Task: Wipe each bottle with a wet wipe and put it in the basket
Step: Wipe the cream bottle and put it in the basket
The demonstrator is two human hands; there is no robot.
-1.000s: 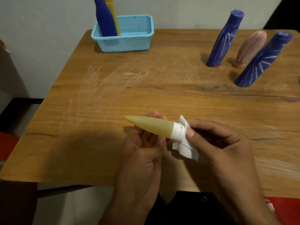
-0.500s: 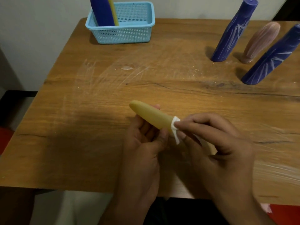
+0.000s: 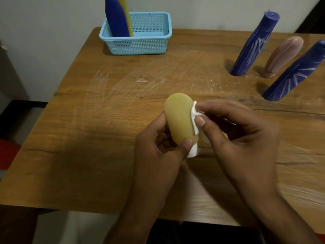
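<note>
So the yellow bottle [image 3: 179, 118] is up off the wooden table [image 3: 88, 138], about dead centre of the view, flat bottom end pointing at the camera. The left hand [image 3: 158, 155] grips it low down near the white cap [image 3: 192, 151], thumb across the front, fingers curled behind. The right hand [image 3: 242, 136] pinches the wet wipe [image 3: 194, 118] against the bottle's 3 o'clock side between thumb and forefinger.

My guess: it's light, smooth plastic, probably a bit squeezable, and it'll get slick once damp. I'd hold it around the body just above the cap, like here, not by the wet patch.

The blue basket [image 3: 149, 44] sits at 11 o'clock with a blue bottle [image 3: 116, 18] and another yellow one in it. Three streaky bottles wait at 2 o'clock.
</note>
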